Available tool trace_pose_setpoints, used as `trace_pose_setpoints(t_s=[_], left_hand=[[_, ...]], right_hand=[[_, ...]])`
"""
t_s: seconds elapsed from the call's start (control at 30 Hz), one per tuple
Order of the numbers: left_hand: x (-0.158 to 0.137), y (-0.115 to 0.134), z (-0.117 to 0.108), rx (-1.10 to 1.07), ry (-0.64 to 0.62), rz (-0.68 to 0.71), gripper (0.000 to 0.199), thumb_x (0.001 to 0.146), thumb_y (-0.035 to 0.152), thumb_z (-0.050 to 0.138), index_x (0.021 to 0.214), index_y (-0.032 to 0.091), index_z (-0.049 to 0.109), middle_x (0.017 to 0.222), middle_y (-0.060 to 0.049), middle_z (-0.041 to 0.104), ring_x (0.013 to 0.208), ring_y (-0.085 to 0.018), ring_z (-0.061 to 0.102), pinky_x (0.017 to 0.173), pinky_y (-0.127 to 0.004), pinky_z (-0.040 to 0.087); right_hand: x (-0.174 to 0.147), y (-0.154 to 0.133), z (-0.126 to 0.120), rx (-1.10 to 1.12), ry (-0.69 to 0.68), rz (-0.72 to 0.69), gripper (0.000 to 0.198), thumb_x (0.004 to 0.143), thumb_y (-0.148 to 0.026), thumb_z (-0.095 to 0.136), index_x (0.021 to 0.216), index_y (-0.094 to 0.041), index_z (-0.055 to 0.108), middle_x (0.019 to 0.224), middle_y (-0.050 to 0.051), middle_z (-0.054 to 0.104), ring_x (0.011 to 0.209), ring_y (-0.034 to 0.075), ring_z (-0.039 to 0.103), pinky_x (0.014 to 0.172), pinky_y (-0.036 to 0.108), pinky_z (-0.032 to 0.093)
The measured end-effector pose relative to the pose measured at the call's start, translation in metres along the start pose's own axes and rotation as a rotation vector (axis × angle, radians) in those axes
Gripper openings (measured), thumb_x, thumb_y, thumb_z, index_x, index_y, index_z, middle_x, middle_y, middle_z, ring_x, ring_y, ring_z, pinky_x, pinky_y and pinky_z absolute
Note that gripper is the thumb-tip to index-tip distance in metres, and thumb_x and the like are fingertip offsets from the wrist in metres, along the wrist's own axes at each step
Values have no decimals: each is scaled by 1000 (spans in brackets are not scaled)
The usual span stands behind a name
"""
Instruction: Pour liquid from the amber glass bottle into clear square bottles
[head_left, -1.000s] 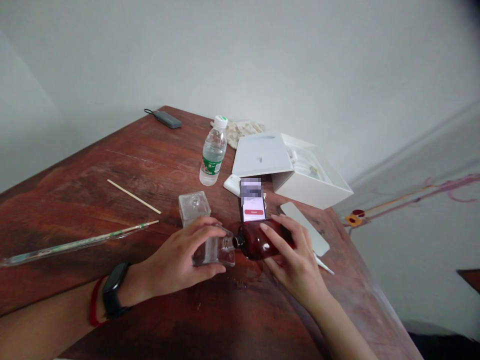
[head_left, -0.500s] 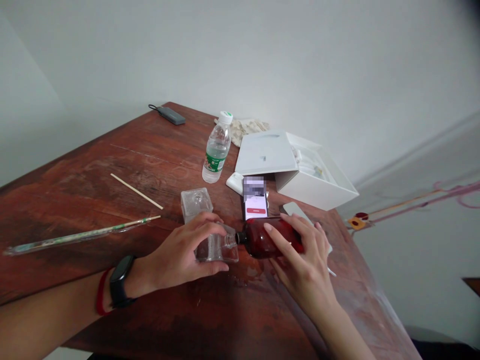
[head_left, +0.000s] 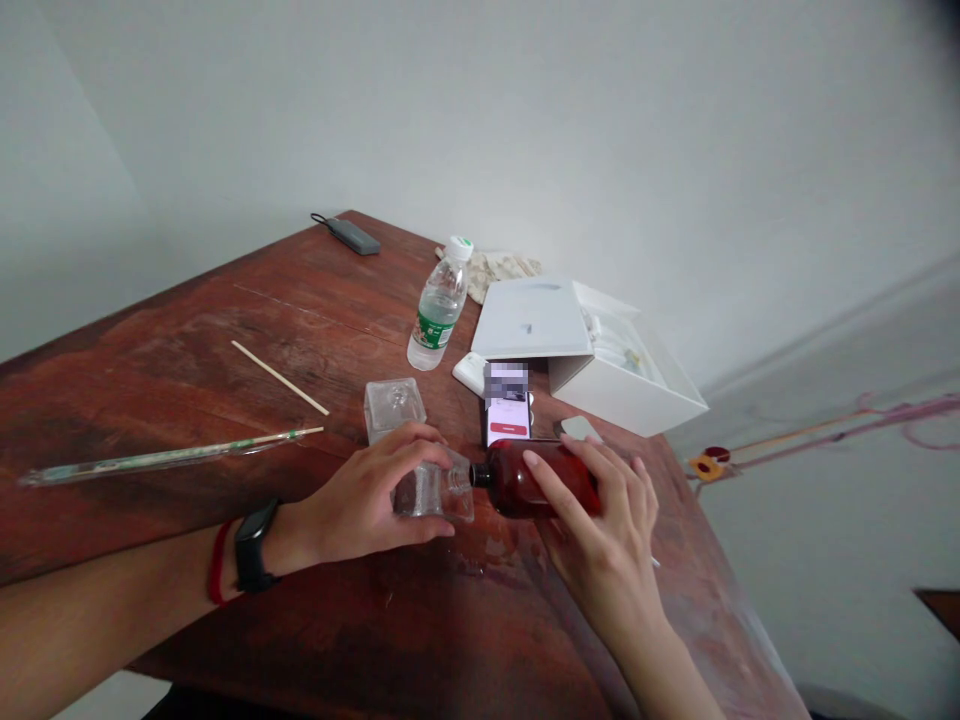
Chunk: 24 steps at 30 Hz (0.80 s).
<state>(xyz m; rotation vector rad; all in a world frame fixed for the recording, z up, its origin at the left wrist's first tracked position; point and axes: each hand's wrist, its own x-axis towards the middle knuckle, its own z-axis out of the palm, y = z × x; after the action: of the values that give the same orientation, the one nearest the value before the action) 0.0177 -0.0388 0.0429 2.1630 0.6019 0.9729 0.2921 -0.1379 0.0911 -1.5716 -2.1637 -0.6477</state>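
Note:
My left hand (head_left: 375, 495) is closed round a clear square bottle (head_left: 431, 492), thumb on the near side and fingers over the far side. A dark red-brown bottle (head_left: 517, 480) lies tipped on its side in my right hand (head_left: 607, 525), which grips its body. Its black neck meets the open mouth of the clear bottle; whether liquid flows between them I cannot tell. Just beyond my left fingers stands a clear square block-like container (head_left: 394, 405). Wet patches (head_left: 491, 548) show on the wood below the two bottle mouths.
Behind the hands are a water bottle (head_left: 437, 310), a lit phone (head_left: 508, 420), a white case (head_left: 470, 372) and an open white box (head_left: 626, 390). To the left lie a bare stick (head_left: 279, 377) and wrapped chopsticks (head_left: 172, 457). A grey device (head_left: 352, 236) sits at the table's far corner.
The view has shifted slightly. Both hands keep their grips, and the bottles stay mouth to mouth in nearly the same pose.

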Motion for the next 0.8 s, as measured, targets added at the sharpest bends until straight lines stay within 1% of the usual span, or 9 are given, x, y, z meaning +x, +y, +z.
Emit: trace_pose_setpoints(t_s=[0.13,0.3,0.4,0.5,0.6,0.8], left_hand=[[-1,0,0,-7,5,4,47,91,42,88,127,26,63,138,-11,65,131,-30,65,114,-46,54],[-2,-1,-1,-15,-2,19,51,91,37,89,132,27,60,140,-9,64,135,-30,63,117,-46,52],[-2,0,-1,-29,0,4,51,90,39,89,130,27,60,138,-9,65,133,-30,63,115,-46,53],[-2,1,-2,-44,7,-18,47,91,42,87,128,26,61,136,-10,65,129,-30,66,113,-46,55],[-2,2,-2,-47,15,-18,47,90,42,87,127,27,62,137,-10,65,129,-30,66,114,-47,55],[-3,0,-2,-39,14,-12,49,90,42,88,128,27,61,138,-9,64,129,-30,66,115,-47,54]], right_hand=[[1,0,-2,3,9,-22,82,102,-18,65,170,-46,29,149,15,55,138,44,55,119,80,32],[5,-1,-5,2,-6,-28,82,101,-16,64,169,-48,31,149,15,55,138,44,55,119,79,32],[8,0,-6,-4,-7,-34,82,100,-17,65,169,-46,31,148,15,56,137,45,55,118,78,33],[10,4,-6,-20,-3,-84,80,100,-18,65,169,-44,34,147,16,57,135,44,56,117,78,34],[12,9,-6,-39,-4,-149,76,101,-19,64,168,-42,36,147,17,57,134,44,56,116,77,35],[16,5,-10,-27,-15,-130,77,104,-17,62,170,-44,32,149,17,54,138,44,53,108,67,45]])
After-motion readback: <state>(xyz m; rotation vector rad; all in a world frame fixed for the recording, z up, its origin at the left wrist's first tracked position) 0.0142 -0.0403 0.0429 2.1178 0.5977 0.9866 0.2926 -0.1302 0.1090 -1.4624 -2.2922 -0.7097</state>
